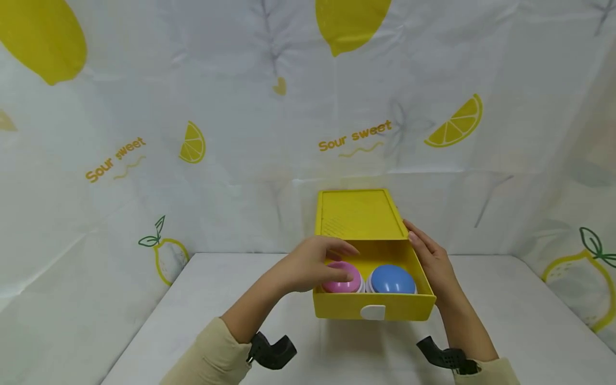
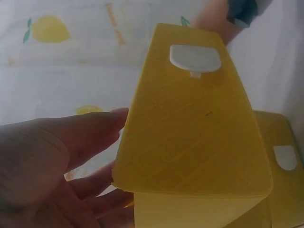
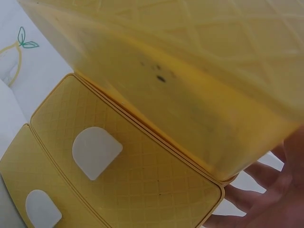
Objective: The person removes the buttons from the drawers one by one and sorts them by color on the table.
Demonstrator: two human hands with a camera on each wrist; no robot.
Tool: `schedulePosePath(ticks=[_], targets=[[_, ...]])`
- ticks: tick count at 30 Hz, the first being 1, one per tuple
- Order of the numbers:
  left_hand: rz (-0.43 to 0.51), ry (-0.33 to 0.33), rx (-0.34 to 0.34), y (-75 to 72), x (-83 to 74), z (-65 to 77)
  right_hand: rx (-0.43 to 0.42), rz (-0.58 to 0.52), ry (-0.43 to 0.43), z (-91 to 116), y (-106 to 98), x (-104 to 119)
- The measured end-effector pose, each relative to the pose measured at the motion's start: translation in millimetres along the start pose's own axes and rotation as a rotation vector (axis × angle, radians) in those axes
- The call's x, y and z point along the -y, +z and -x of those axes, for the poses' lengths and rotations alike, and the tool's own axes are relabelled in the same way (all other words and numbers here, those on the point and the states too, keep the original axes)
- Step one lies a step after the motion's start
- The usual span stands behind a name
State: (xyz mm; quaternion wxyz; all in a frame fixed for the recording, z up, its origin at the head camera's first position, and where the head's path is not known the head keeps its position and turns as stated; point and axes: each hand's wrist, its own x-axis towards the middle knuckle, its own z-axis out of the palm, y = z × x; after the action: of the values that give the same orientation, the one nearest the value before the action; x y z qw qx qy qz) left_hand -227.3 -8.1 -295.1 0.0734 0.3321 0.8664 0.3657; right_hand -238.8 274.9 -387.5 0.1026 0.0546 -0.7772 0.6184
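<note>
A yellow drawer unit (image 1: 361,214) stands with its top drawer (image 1: 337,307) pulled out; the drawer front carries a white tab (image 2: 195,58). Inside, side by side, lie a pink dome-topped round piece (image 1: 353,267) and a blue one (image 1: 392,279), both with white rims. My left hand (image 1: 313,264) reaches over the drawer's left side, thumb and fingers spread apart over the pink piece; whether they touch it I cannot tell. In the left wrist view its fingertips pass behind the drawer's edge. My right hand (image 1: 435,262) rests against the unit's right side, fingers extended.
Below the pulled-out drawer, closed drawers (image 3: 142,161) with white tabs (image 3: 96,152) show in the right wrist view. The unit stands on a white table (image 1: 231,289). Behind it hangs a lemon-print sheet (image 1: 260,203), which also lines both sides.
</note>
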Motion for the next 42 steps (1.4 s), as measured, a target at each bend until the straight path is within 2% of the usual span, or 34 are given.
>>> schedulePosePath(ticks=[7,14,17,23,31,34,38,42], targets=[[-0.101,-0.014,0.074,2.2,-1.0,-16.5,0.000,-0.011,0.022,-1,0,0],[-0.226,-0.130,0.116,0.9,-1.1,-26.8,-0.002,-0.014,0.012,0,0,0],[-0.243,-0.142,0.147,0.2,-1.4,-28.4,0.001,-0.012,0.009,0,1,0],[-0.232,-0.111,0.158,0.4,-1.8,-26.1,0.005,-0.026,0.023,0,-1,0],[-0.201,-0.075,0.128,0.1,-0.7,-21.5,0.004,-0.027,0.037,-1,-3,1],[-0.271,-0.037,0.163,1.6,-0.5,-21.4,0.001,-0.027,0.039,-1,-3,1],[-0.414,0.019,0.229,4.8,-1.6,-21.2,0.005,-0.039,0.040,0,-2,1],[-0.465,0.029,0.231,5.2,-1.6,-19.4,0.006,-0.039,0.034,0,-1,1]])
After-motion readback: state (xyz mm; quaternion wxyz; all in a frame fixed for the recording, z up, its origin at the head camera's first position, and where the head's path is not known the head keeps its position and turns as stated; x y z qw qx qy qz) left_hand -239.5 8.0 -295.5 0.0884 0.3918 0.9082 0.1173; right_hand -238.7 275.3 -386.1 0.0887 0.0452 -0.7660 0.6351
